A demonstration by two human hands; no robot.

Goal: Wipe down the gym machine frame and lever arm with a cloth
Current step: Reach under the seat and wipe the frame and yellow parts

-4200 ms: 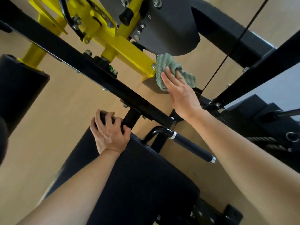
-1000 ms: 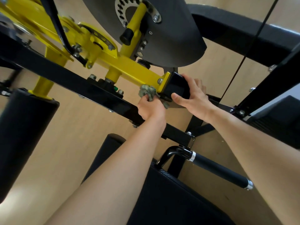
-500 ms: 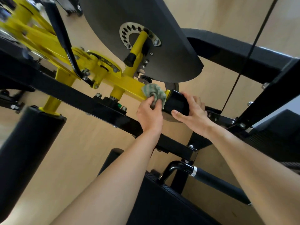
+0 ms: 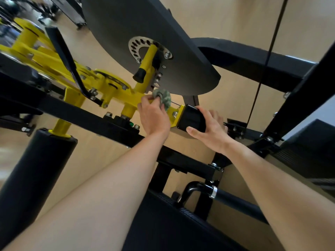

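My left hand (image 4: 153, 117) grips a bunched green cloth (image 4: 163, 98) and presses it on the yellow lever arm (image 4: 116, 91), just left of the arm's end. My right hand (image 4: 210, 129) holds the black end cap (image 4: 192, 117) of that lever arm, thumb under it and fingers behind it. The black frame beam (image 4: 81, 115) runs diagonally below the lever arm, under my left wrist. A dark grey cam plate (image 4: 137, 33) hangs above the cloth.
A black roller pad (image 4: 34, 169) on a yellow post sits at the left. The black seat pad (image 4: 172, 223) lies below my arms, with a black handle (image 4: 233, 200) beside it. A thin cable (image 4: 262, 69) runs down on the right, past black frame tubes (image 4: 299, 98).
The cloth passed from my right hand to my left. My left hand has slid the cloth up and left along the yellow arm. My right hand stays on the black end cap.
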